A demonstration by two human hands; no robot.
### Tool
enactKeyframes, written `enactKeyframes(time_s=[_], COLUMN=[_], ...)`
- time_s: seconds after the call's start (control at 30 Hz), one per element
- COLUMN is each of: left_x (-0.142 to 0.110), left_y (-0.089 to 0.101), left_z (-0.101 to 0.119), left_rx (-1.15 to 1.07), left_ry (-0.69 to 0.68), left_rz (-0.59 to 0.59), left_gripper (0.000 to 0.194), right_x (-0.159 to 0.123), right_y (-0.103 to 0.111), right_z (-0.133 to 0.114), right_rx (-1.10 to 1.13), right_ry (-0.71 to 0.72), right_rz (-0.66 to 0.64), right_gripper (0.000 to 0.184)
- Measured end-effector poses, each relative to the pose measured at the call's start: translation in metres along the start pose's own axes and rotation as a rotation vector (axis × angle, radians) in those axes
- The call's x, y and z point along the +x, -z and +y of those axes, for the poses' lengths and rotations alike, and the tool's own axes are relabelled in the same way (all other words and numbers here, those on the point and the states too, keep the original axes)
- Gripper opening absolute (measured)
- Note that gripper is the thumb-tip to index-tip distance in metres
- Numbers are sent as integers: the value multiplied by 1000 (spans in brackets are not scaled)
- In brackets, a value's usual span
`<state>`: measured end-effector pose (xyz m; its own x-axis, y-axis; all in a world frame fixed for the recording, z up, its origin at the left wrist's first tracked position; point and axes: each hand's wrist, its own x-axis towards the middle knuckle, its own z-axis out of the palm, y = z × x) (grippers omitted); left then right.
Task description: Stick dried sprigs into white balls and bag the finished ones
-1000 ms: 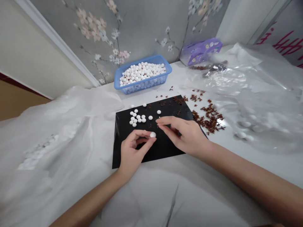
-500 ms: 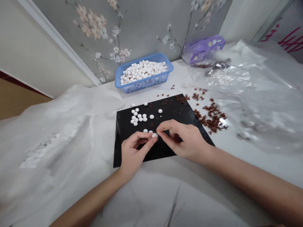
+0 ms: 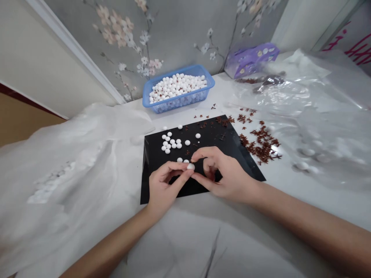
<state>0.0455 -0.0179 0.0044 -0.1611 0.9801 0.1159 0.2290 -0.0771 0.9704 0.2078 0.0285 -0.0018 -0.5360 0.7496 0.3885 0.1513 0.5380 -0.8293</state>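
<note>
Over the black mat (image 3: 162, 173), my left hand (image 3: 164, 185) pinches a small white ball (image 3: 190, 166) between thumb and fingertips. My right hand (image 3: 228, 173) meets the same ball from the other side, thumb tip low against it and index fingertip at its top. A tiny brownish bit shows under that index fingertip; its shape is too small to make out. Just behind the fingers lie two white balls (image 3: 180, 160). Farther back on the mat is a loose cluster of several white balls (image 3: 174, 145).
A blue basket (image 3: 179, 105) full of white balls, with brown bits among them, stands by the wall. Brown star-shaped pieces (image 3: 262, 143) are heaped right of the mat. Clear plastic bags (image 3: 290, 96) cover the right side, beside a purple packet (image 3: 252, 60). White plastic sheeting (image 3: 87, 166) lies left.
My right thumb has dropped away from the index fingertip and now touches the ball's lower side. The index finger stays near its top. My left hand keeps its pinch.
</note>
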Motion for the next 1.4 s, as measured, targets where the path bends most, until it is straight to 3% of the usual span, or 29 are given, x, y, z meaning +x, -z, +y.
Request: enactKeyframes(time_s=[0.43, 0.8, 0.97, 1.07, 1.17, 1.27, 1.4], left_x=[4, 5, 7, 14, 27, 40, 45], left_y=[0, 0, -2, 2, 15, 29, 36], left_z=[-2, -6, -2, 1, -2, -8, -13], left_rx=[-150, -157, -67, 107, 360, 631, 840], left_ry=[79, 119, 130, 40, -148, -322, -326], left_rz=[-28, -47, -56, -45, 7, -22, -88], left_gripper=[4, 4, 6, 8, 8, 8, 7], right_x=[-3, -5, 2, 8, 16, 22, 25], right_y=[-7, -12, -2, 10, 26, 46, 69], right_z=[0, 2, 5, 7, 13, 22, 25], right_rx=[-185, -161, -253, -350, -557, -791, -944], right_ry=[81, 40, 133, 138, 39, -167, -585], right_rz=[190, 199, 83, -13, 9, 61, 146], right_gripper=[20, 22, 14, 19, 17, 11, 16])
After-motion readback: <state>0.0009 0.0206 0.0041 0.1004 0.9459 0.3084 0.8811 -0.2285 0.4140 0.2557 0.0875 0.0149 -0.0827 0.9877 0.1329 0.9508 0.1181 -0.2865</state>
